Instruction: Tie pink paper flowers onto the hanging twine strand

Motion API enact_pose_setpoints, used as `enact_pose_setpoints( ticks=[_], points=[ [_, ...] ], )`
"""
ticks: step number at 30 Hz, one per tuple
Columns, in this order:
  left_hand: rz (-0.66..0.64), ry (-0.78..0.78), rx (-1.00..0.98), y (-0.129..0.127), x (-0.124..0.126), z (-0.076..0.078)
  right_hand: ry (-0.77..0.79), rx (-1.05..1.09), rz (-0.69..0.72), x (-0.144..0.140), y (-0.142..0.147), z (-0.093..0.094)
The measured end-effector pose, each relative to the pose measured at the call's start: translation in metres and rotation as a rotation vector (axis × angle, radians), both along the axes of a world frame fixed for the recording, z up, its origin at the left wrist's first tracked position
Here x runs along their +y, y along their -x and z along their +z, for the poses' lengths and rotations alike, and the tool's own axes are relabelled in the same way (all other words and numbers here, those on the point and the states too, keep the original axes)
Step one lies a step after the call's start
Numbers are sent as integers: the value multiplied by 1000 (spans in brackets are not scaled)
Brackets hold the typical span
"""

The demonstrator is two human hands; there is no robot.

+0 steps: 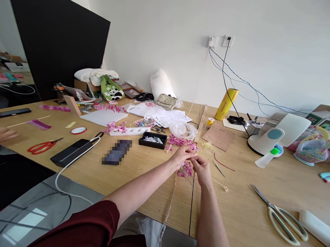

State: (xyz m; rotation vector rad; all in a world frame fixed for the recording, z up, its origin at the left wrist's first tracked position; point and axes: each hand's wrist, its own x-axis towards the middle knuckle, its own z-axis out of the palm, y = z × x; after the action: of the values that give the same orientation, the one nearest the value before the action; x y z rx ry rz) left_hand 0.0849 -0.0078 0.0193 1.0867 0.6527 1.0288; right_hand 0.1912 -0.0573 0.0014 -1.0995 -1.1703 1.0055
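Both hands meet over the middle of a wooden desk [141, 173]. The left hand [183, 154] has its fingers [190, 152] curled and pressed together at the tips, pinching something small and pale. The right hand [202, 168] faces it, fingertips also pinched, touching the left hand's; what sits between them is too small to make out. Directly beneath the hands lies a cluster of pink flower pieces [185, 170], and a thin twine strand [170, 202] runs from there down toward the desk's near edge and over it.

Just beyond the hands, more pink pieces [177, 141] lie scattered beside a black tray [152, 140] and a crumpled clear bag [184, 129]. To the right of the hands, a thin metal tool [219, 168] and a red wire [223, 164] lie near, with bare wood past them until the pale-handled scissors [282, 216] close to the front right edge. A white fan [273, 137] stands further right.

To the left, open desk separates the hands from a blurred dark object [117, 152], a black power bank [70, 152] with a white cable [70, 172] hanging over the near edge, and red scissors [42, 146]. Another person's hand [0, 133] rests at the far left edge.
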Motion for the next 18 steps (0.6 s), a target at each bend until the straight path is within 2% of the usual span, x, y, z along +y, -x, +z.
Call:
enact_pose_setpoints(
  ticks=[6, 12, 18],
  points=[
    [-155, -30, 7, 5, -5, 1, 18, 123, 29, -1, -2, 2],
    [-62, -67, 1, 4, -2, -4, 33, 173, 63, -1, -2, 1],
    [-8, -48, 58, 3, 3, -5, 36, 132, 42, 1, -3, -2]
  ],
)
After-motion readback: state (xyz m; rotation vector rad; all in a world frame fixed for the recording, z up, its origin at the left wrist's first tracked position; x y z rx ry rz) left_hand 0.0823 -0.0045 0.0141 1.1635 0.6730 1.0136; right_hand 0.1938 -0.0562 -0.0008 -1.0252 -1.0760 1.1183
